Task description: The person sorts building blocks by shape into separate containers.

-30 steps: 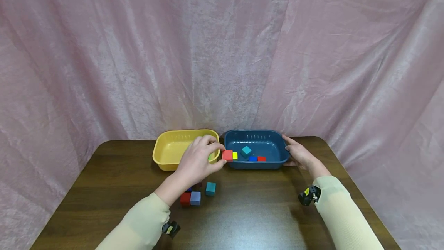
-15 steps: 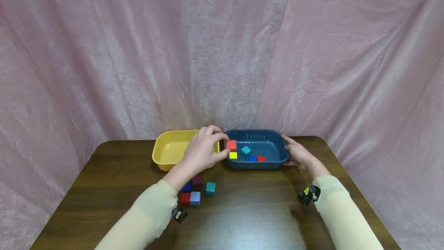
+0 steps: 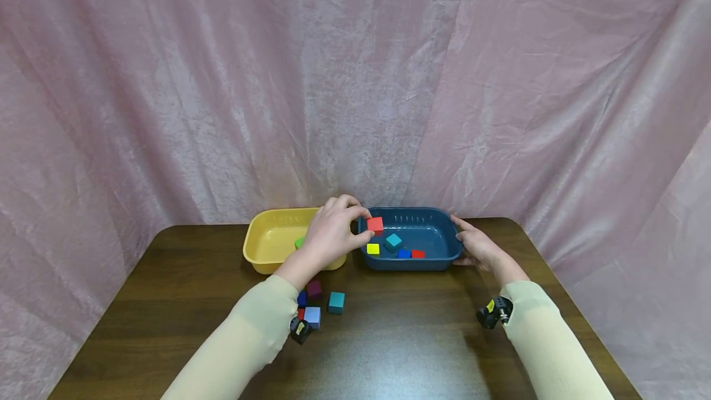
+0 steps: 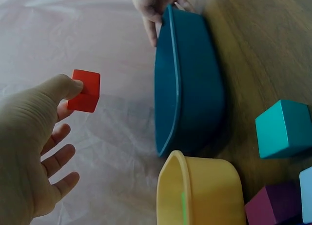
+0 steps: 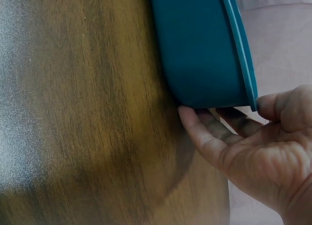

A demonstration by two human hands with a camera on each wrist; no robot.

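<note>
Between thumb and fingertips, my left hand (image 3: 331, 234) pinches a red cube (image 3: 375, 225) above the left end of the blue bin (image 3: 411, 264). The left wrist view shows the red cube (image 4: 84, 91) held by the thumb and index finger, with the other fingers of the left hand (image 4: 29, 142) spread. At the bin's right end, my right hand (image 3: 483, 249) touches the outside with spread fingers. In the right wrist view, the right hand (image 5: 263, 152) has its fingertips against the blue bin (image 5: 204, 54). Inside the bin lie yellow (image 3: 373, 249), teal (image 3: 393, 242), blue and red cubes.
Left of the blue bin stands a yellow bin (image 3: 261, 261), partly behind my left arm, with a green block (image 3: 299, 242) in it. On the table in front are teal (image 3: 336, 302), maroon (image 3: 313, 289), light blue (image 3: 313, 317), dark blue and red cubes. A pink curtain hangs behind.
My left hand has moved right and slightly away from me, carrying the red cube from the gap between the bins to over the blue bin. The right hand has stayed in place.
</note>
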